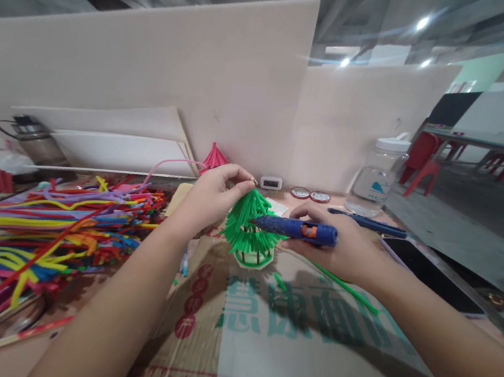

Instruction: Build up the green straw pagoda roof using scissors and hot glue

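A small pavilion model (250, 214) stands on the cardboard, with a shaggy roof of green pipe cleaners, brown posts and a pale many-sided base. My left hand (212, 198) is closed in a pinch at the roof's peak. In my right hand (327, 242) is a blue hot glue gun (296, 228) with an orange part on its side. Its nozzle points left and reaches the front of the green roof; whether it touches I cannot tell. Below the right hand lies a long green pipe cleaner (346, 286), and a short cut piece (280, 281) rests near the base.
A heap of coloured pipe cleaners (49, 226) covers the left side. A pink pointed piece (214, 158) stands behind my left hand. Toward the back right are a water bottle (374, 179), two small round tins (310, 195) and a phone (429, 275). Printed cardboard (282, 359) lies in front.
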{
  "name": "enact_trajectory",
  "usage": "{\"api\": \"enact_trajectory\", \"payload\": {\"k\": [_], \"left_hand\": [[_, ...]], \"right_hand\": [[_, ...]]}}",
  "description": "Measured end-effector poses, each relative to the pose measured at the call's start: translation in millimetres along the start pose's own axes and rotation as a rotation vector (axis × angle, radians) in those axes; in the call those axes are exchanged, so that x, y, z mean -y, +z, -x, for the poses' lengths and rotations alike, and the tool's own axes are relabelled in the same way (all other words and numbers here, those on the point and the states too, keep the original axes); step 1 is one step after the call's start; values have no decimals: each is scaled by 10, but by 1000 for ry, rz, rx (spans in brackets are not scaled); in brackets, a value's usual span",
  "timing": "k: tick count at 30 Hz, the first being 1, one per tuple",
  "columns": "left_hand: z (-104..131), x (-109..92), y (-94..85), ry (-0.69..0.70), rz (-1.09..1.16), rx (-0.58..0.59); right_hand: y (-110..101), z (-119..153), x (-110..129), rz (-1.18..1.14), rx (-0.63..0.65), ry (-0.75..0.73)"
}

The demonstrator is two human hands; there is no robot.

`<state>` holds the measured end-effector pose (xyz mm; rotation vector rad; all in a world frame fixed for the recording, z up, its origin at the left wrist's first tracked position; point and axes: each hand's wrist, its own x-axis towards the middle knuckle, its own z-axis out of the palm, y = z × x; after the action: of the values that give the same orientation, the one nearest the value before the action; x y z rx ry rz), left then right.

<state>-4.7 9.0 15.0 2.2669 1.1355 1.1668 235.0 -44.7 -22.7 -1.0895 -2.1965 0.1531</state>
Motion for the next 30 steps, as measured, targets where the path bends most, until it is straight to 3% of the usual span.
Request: {"api": "enact_trajectory", "payload": {"k": [13, 30], "left_hand": [[-1, 6, -3, 4, -8, 5], [0, 11, 7, -3, 0, 1]], "right_hand": [[13, -20, 3, 35, 25, -61], [-15, -4, -11, -15, -13, -17]]}}
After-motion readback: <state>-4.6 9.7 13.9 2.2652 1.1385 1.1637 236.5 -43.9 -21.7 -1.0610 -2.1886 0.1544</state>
